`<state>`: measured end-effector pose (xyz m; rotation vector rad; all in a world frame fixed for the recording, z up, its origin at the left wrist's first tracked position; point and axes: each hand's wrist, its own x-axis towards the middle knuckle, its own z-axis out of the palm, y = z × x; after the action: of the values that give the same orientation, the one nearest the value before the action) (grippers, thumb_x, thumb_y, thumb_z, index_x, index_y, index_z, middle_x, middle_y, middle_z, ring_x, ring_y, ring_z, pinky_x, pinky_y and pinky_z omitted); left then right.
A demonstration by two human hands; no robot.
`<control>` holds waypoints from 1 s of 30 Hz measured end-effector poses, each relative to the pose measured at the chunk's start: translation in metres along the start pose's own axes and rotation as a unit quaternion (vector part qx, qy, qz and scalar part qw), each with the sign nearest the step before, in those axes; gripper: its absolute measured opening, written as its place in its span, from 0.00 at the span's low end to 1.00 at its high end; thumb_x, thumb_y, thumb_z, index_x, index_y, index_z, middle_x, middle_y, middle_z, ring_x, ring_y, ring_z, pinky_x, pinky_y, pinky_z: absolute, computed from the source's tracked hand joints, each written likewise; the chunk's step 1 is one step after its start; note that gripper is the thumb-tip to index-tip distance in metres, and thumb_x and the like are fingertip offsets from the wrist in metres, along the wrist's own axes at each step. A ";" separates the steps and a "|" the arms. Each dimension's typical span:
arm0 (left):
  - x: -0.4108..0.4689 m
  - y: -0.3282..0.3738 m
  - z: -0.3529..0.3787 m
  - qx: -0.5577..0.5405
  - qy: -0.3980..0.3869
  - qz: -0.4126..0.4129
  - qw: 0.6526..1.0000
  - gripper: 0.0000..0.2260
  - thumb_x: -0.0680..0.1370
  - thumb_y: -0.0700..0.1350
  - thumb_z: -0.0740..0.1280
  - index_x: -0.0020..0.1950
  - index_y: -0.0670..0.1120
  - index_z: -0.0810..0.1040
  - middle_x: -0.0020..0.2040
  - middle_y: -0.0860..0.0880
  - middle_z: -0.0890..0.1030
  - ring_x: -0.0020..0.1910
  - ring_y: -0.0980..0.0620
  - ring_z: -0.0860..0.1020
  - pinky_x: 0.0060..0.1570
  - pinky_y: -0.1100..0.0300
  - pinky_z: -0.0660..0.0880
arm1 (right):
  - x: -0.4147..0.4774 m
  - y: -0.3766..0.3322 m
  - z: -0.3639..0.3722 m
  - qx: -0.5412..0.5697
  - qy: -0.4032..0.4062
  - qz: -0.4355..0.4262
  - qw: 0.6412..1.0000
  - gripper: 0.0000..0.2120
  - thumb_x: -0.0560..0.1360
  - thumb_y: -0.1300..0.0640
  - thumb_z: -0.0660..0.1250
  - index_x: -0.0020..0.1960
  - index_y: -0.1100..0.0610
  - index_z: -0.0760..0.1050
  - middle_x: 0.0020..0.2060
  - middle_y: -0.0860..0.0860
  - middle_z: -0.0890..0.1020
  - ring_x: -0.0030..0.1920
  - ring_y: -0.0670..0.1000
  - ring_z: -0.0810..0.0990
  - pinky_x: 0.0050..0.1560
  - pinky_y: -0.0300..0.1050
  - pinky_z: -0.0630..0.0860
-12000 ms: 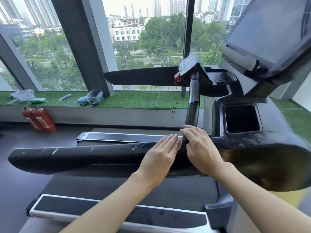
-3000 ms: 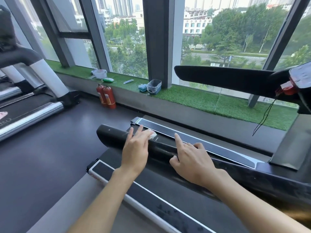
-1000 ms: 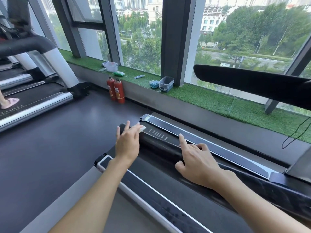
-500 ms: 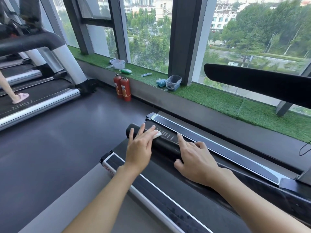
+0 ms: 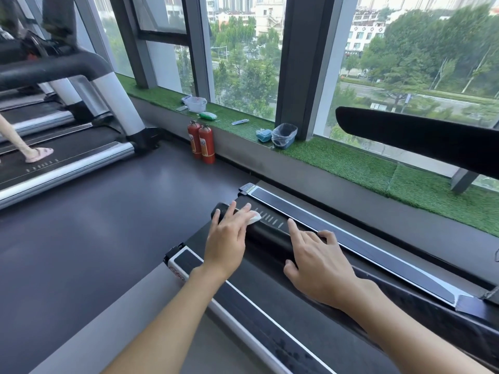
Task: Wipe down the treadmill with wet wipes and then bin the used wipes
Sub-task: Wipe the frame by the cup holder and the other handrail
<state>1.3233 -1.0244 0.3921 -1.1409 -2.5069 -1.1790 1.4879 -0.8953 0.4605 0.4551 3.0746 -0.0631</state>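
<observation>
The black handrail [image 5: 270, 236] of the treadmill runs from lower right to its rounded end at centre. My left hand [image 5: 228, 236] lies flat near that end, fingers straight, pressing a white wet wipe [image 5: 254, 217] onto the rail; only a corner of the wipe shows past my fingers. My right hand [image 5: 317, 263] rests on the rail further right, index finger stretched out, other fingers loosely bent, holding nothing. The small blue bin [image 5: 284, 136] with a clear liner stands on the green sill, with a blue wipe pack [image 5: 263, 135] beside it.
Two red fire extinguishers [image 5: 202, 143] stand on the floor by the sill. The far handrail [image 5: 421, 139] juts out at the upper right. A second treadmill [image 5: 67, 157] at left has a person's slippered foot [image 5: 37, 153] on its belt. Dark floor lies between.
My left hand with the wipe has stayed near the rail's end, sliding slightly along it. My right hand keeps its place on the rail. The view has shifted a little.
</observation>
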 end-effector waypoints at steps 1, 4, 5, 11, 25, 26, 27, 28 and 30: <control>0.005 -0.007 -0.003 0.007 0.002 -0.011 1.000 0.17 0.84 0.37 0.56 0.66 0.50 0.78 0.71 0.54 0.74 0.77 0.51 0.62 0.78 0.48 0.50 | 0.000 0.000 0.001 -0.003 -0.003 -0.001 1.000 0.37 0.79 0.46 0.53 0.80 0.59 0.41 0.67 0.48 0.73 0.70 0.48 0.67 0.74 0.54 0.54; 0.023 -0.031 -0.012 0.021 -0.005 -0.066 0.998 0.18 0.84 0.38 0.55 0.67 0.51 0.78 0.72 0.55 0.73 0.78 0.50 0.61 0.78 0.48 0.49 | 0.001 0.001 0.001 -0.006 -0.002 -0.001 1.000 0.36 0.79 0.45 0.52 0.80 0.59 0.41 0.67 0.48 0.72 0.70 0.48 0.67 0.74 0.53 0.55; 0.029 -0.041 -0.014 0.018 -0.009 -0.091 0.996 0.18 0.84 0.39 0.54 0.67 0.52 0.78 0.72 0.54 0.73 0.78 0.49 0.61 0.78 0.48 0.50 | 0.001 0.001 0.001 -0.008 -0.002 -0.002 1.000 0.36 0.79 0.45 0.52 0.80 0.59 0.41 0.67 0.48 0.72 0.70 0.48 0.67 0.74 0.53 0.55; 0.035 -0.021 -0.036 -0.068 0.049 -0.165 0.983 0.16 0.84 0.38 0.56 0.63 0.46 0.81 0.66 0.45 0.79 0.72 0.46 0.70 0.69 0.51 0.67 | 0.002 0.002 0.002 0.009 0.018 -0.006 1.000 0.36 0.78 0.45 0.53 0.80 0.57 0.43 0.64 0.47 0.75 0.68 0.48 0.69 0.73 0.51 0.56; -0.010 0.113 -0.046 -0.446 -0.182 -0.137 0.866 0.19 0.78 0.54 0.64 0.60 0.41 0.69 0.35 0.45 0.77 0.33 0.49 0.73 0.33 0.57 0.69 | -0.017 0.002 -0.046 0.548 0.161 0.081 0.817 0.01 0.77 0.61 0.69 0.47 0.56 0.77 0.35 0.49 0.81 0.33 0.44 0.76 0.35 0.36 0.72; -0.013 0.117 -0.043 -0.449 -0.192 -0.136 0.862 0.19 0.78 0.55 0.65 0.60 0.43 0.68 0.36 0.46 0.77 0.34 0.49 0.73 0.34 0.57 0.69 | -0.021 0.005 -0.046 0.553 0.159 0.092 0.812 0.03 0.77 0.61 0.69 0.45 0.58 0.77 0.34 0.50 0.80 0.32 0.45 0.74 0.32 0.35 0.71; -0.015 0.120 -0.041 -0.448 -0.205 -0.134 0.860 0.17 0.79 0.53 0.67 0.61 0.45 0.68 0.38 0.46 0.77 0.35 0.49 0.73 0.36 0.56 0.69 | -0.025 0.008 -0.047 0.564 0.156 0.104 0.805 0.03 0.77 0.62 0.69 0.45 0.59 0.76 0.33 0.52 0.79 0.30 0.46 0.73 0.30 0.35 0.70; -0.017 0.123 -0.039 -0.438 -0.216 -0.129 0.863 0.16 0.79 0.51 0.68 0.62 0.48 0.67 0.41 0.47 0.77 0.36 0.51 0.74 0.37 0.56 0.70 | -0.028 0.011 -0.047 0.576 0.156 0.120 0.793 0.03 0.77 0.63 0.68 0.45 0.60 0.76 0.33 0.53 0.78 0.29 0.46 0.73 0.29 0.36 0.70; -0.021 0.130 -0.037 -0.381 -0.233 -0.100 0.889 0.19 0.78 0.45 0.71 0.64 0.55 0.67 0.50 0.48 0.78 0.39 0.53 0.78 0.40 0.59 0.74 | -0.035 0.019 -0.049 0.601 0.159 0.160 0.767 0.02 0.77 0.65 0.68 0.45 0.61 0.76 0.33 0.56 0.79 0.30 0.49 0.74 0.30 0.39 0.72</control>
<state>1.4214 -1.0099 0.4866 -1.4865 -2.5767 -2.3317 1.5252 -0.8850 0.5096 1.0517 2.6860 -2.1611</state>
